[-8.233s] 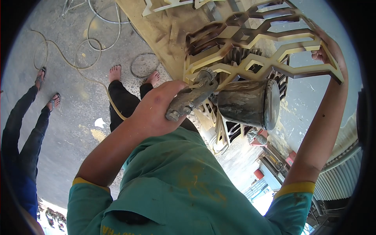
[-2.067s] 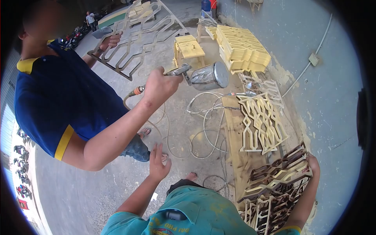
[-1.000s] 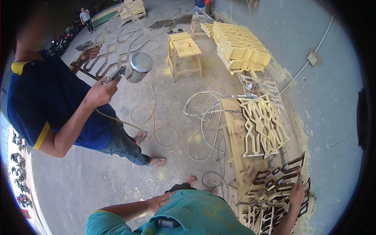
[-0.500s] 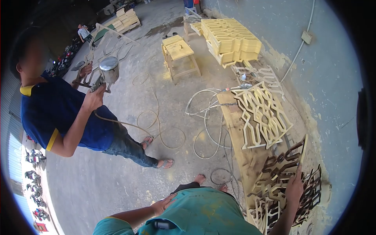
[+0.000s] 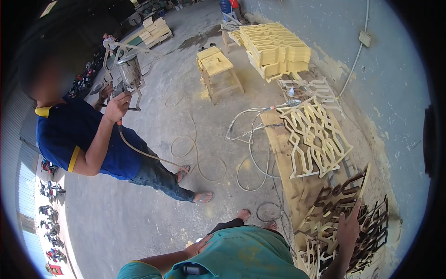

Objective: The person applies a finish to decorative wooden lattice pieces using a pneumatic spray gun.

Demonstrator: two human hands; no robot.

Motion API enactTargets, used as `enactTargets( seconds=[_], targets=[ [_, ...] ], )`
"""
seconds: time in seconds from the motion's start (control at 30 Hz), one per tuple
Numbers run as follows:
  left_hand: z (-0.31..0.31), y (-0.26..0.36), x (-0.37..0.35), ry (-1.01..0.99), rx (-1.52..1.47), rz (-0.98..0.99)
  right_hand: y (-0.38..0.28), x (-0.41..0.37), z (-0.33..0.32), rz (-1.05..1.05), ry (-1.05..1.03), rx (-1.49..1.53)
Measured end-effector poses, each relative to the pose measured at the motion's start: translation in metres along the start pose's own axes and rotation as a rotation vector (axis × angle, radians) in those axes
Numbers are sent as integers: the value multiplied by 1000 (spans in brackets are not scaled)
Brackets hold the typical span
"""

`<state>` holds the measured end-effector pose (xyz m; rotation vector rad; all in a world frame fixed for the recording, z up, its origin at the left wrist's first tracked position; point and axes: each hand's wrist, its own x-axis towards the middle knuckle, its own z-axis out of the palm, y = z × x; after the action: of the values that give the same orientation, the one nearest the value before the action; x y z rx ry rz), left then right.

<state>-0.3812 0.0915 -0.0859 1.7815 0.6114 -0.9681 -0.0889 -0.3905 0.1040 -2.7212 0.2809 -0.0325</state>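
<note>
My left hand (image 5: pixel 200 245) lies flat against the front of my teal shirt (image 5: pixel 241 251), fingers stretched out and holding nothing. On the right side, my right hand (image 5: pixel 348 229) grips the pale edge of a partly dark brown lattice panel (image 5: pixel 337 195), which stands tilted. Other dark and pale lattice pieces (image 5: pixel 371 232) crowd around and under that hand, and their overlap hides parts of them. Beyond it, a cream lattice panel (image 5: pixel 318 137) lies on a brown board (image 5: pixel 281 151).
A co-worker in a blue shirt (image 5: pixel 88 135) stands at left, holding a spray gun with a metal cup (image 5: pixel 131 72) and a lattice frame. Hoses (image 5: pixel 239 179) coil across the floor. Yellow lattice panels (image 5: pixel 274 46) are stacked by the wall, near a small wooden stool (image 5: pixel 216 65).
My view has shifted slightly, so most things sit further right. The co-worker's spray gun has turned and the frame beside it shows differently. My hands keep about the same places.
</note>
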Motion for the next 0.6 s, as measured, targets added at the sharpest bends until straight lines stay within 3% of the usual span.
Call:
enactTargets(
  seconds=[0.23, 0.3, 0.6],
  targets=[
    [4, 4, 6, -25, -25, -93, 5, 10, -11, 3, -40, -105],
    [6, 5, 4, 18, -28, 1, 9, 8, -13, -2, -35, -143],
    [8, 19, 6, -10, 5, -22, 8, -5, -12, -19, -27, -64]
  ],
)
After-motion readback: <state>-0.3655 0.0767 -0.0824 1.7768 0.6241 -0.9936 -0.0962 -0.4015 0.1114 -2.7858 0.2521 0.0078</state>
